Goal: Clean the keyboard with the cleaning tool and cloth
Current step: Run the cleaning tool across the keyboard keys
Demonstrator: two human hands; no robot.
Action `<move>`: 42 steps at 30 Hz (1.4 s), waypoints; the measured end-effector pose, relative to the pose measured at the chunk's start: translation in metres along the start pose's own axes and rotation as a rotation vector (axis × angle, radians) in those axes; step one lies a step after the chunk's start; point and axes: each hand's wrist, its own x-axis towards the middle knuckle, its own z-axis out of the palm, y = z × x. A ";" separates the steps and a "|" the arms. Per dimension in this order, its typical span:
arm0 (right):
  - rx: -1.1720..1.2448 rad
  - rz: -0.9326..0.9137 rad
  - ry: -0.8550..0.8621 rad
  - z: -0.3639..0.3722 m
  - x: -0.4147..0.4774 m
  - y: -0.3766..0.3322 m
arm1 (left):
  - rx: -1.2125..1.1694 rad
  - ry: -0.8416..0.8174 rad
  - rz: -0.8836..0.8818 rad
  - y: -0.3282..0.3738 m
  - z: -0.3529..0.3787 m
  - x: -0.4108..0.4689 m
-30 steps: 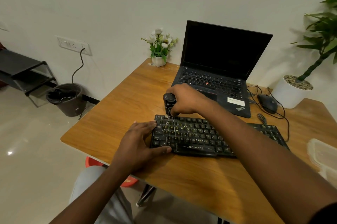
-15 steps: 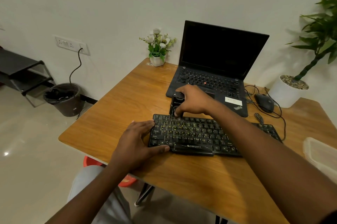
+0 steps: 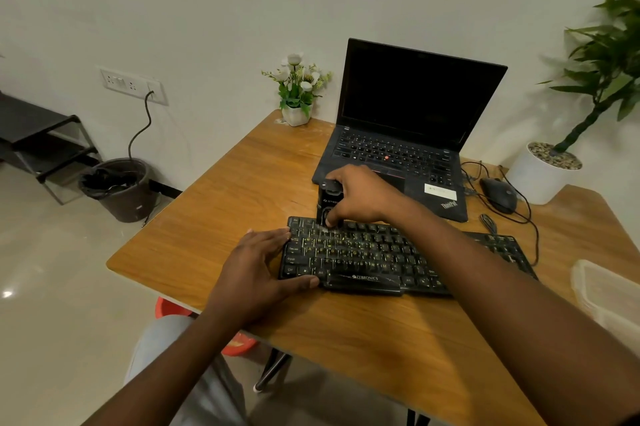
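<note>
A black keyboard [image 3: 374, 257] with yellow letters lies across the wooden table [image 3: 214, 217]. My right hand [image 3: 363, 195] grips a small black cleaning tool [image 3: 328, 202], held upright with its lower end on the keyboard's top row near the left. My left hand [image 3: 258, 266] rests on the keyboard's left end, fingers along the side and thumb at the front edge. No cloth is in sight.
An open black laptop [image 3: 408, 127] stands just behind the keyboard. A mouse [image 3: 498, 195] with cables lies to the right, near a white plant pot [image 3: 540, 176]. A small flower pot [image 3: 296, 113] sits at the back, a clear plastic box [image 3: 609, 297] at the right edge, a bin [image 3: 117, 188] on the floor.
My right hand has slid the cleaning tool a little to the right along the keyboard's top row. My left hand stays on the keyboard's left end.
</note>
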 end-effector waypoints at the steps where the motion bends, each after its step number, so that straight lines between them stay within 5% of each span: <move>1: -0.009 -0.008 0.002 0.001 0.000 -0.002 | 0.000 -0.001 -0.001 -0.001 0.000 0.000; 10: -0.008 0.006 -0.159 -0.004 0.000 -0.005 | -0.015 0.004 -0.005 0.002 -0.001 -0.002; 20: 0.046 -0.023 -0.035 0.015 0.007 -0.021 | -0.008 -0.046 -0.032 -0.001 -0.001 -0.001; 27: -0.117 0.012 -0.110 -0.006 0.005 -0.014 | 0.006 -0.027 -0.020 -0.008 0.004 0.000; 34: 0.052 -0.016 -0.029 0.018 0.011 -0.026 | -0.004 -0.038 -0.031 -0.005 0.002 0.000; 42: -0.171 0.010 -0.091 0.002 0.014 -0.026 | 0.011 -0.033 -0.034 -0.005 0.002 -0.001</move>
